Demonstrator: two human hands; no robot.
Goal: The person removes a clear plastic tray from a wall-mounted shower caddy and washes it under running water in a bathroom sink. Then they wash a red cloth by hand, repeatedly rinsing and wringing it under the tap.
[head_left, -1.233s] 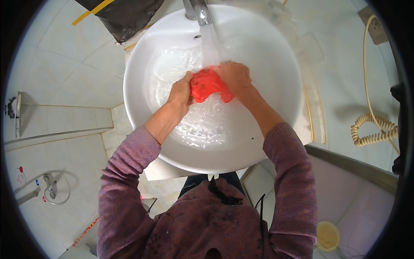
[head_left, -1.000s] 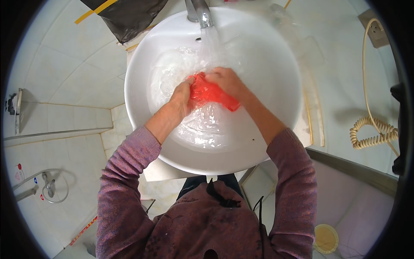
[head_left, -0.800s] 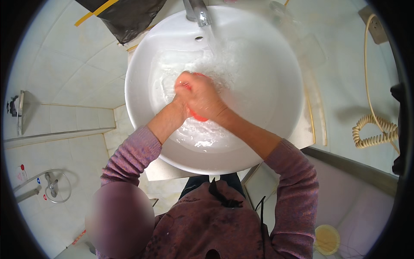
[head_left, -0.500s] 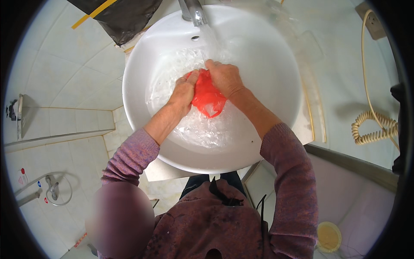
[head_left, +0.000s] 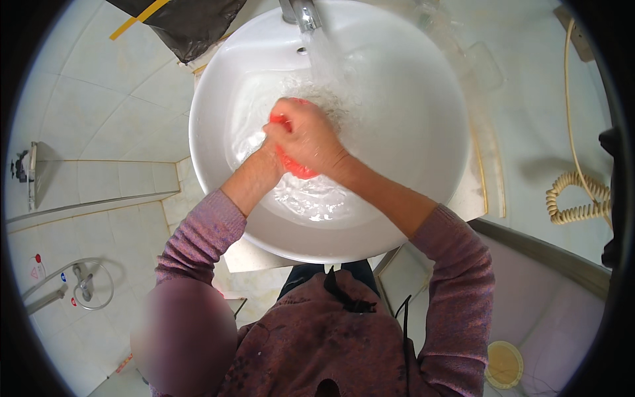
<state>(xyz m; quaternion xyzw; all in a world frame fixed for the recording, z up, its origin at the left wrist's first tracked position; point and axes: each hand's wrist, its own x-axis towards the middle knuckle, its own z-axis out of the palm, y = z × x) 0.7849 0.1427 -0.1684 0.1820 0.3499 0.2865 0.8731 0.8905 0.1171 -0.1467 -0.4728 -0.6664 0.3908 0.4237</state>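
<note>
A thin, wet red piece of soft material (head_left: pixel 299 169), cloth or plastic I cannot tell, is bunched between my hands over the white washbasin (head_left: pixel 426 132). My right hand (head_left: pixel 307 135) lies across it from above, slightly blurred, its fingers curled over the red piece and toward my left wrist. Beneath it is my left hand (head_left: pixel 270 164), with the wrist and heel showing and the fingers hidden. Red shows above, between and below the hands. Water streams from the chrome faucet (head_left: pixel 305 16) behind them into rippling water in the basin.
A black plastic sheet or bag (head_left: pixel 198 26) hangs at the upper left. A coiled beige cord (head_left: pixel 572 198) runs down the right wall. Shower fittings (head_left: pixel 83 284) are on the left wall. A round yellow container (head_left: pixel 505 365) stands low on the right.
My right hand has moved left and down, from the red piece's right side to over my left hand. The red piece is more bunched and covered.
</note>
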